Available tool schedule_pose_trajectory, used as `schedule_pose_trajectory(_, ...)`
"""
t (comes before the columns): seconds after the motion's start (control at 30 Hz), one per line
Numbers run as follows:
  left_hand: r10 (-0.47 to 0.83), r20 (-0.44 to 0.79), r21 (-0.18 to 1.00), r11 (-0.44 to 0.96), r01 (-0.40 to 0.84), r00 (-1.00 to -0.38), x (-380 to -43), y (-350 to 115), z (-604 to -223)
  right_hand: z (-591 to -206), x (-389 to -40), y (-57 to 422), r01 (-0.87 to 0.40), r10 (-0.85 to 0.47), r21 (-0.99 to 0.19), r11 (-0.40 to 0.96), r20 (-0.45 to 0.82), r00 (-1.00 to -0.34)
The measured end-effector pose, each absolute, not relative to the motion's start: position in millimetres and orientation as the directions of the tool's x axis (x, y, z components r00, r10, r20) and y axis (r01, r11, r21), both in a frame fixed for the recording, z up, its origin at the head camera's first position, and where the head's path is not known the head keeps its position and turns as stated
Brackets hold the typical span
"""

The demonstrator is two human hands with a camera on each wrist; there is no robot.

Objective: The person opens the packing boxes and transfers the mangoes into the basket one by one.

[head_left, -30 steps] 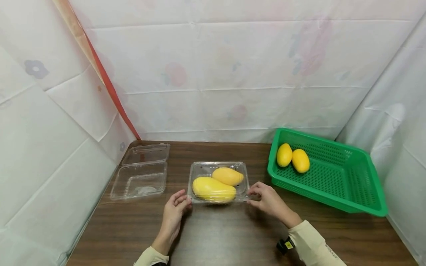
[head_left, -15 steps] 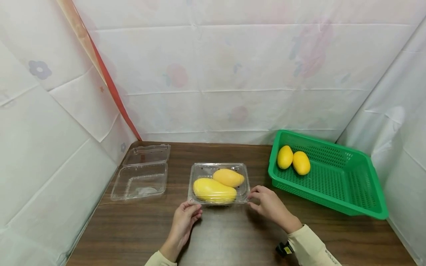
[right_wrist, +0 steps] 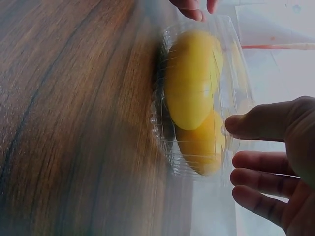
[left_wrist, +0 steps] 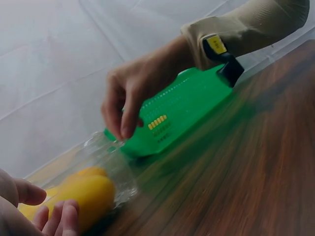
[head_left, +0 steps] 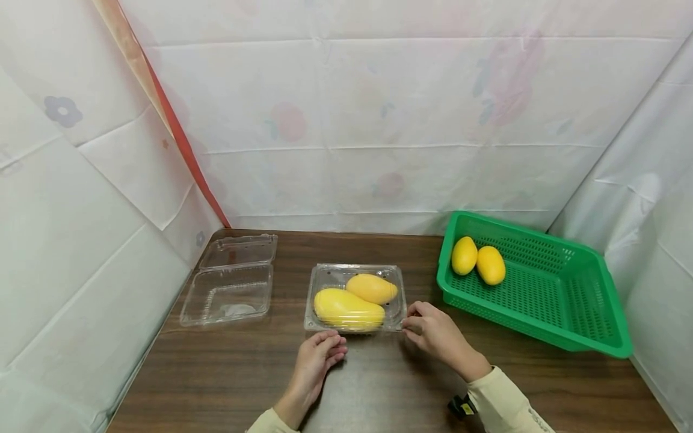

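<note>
A clear plastic clamshell container [head_left: 354, 270], lid down, sits mid-table with two mangoes [head_left: 349, 310] inside. My right hand [head_left: 441, 337] pinches its near right corner, thumb [right_wrist: 253, 120] at the rim with the fingers just beyond. My left hand [head_left: 314, 367] is at the container's front edge, left of the middle, its fingertips right at the rim. In the left wrist view, its thumb [left_wrist: 29, 192] and fingers [left_wrist: 69, 216] stand apart, loosely bent, with a mango [left_wrist: 91, 196] showing beyond them through the plastic.
A second clear clamshell container [head_left: 230, 294] lies unfolded at the back left of the wooden table [head_left: 216, 379]. To the right stands a green basket [head_left: 536, 325] with two mangoes [head_left: 477, 263] at its left end. Pale sheets [head_left: 346, 120] wall in the back and sides.
My left hand has slid rightward along the container's front edge, away from its near left corner. The right hand stays at the near right corner, and the container keeps its place.
</note>
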State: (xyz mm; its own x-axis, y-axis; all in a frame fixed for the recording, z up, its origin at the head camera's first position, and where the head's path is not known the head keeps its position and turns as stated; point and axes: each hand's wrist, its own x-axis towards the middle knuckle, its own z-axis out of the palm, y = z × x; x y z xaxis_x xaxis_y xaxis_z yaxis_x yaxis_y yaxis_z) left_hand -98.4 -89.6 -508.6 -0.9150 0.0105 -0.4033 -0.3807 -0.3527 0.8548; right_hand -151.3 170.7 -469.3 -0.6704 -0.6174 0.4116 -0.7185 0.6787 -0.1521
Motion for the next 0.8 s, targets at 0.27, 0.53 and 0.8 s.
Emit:
schedule_pose_trajectory(0.27,0.095,-0.387,0.867,-0.300,-0.397,-0.917,-101.0,-67.8,-508.6,-469.3,-150.7,170.0,-0.743,-0.640,-0.090,0.663,0.447,-0.625)
schedule_pose_trajectory(0.53,0.120,-0.373,0.888,-0.243,-0.391,-0.920,-104.1,-36.0,-511.4,-470.9,-150.4,169.3,-0.750,-0.641,-0.068,0.658,0.471,-0.606)
schedule_pose_trajectory(0.8,0.105,-0.379,0.880,-0.267,-0.393,-0.920,-106.6,-4.4,-516.3,-473.1,-149.8,168.5,-0.756,-0.639,-0.078,0.650,0.481,-0.600)
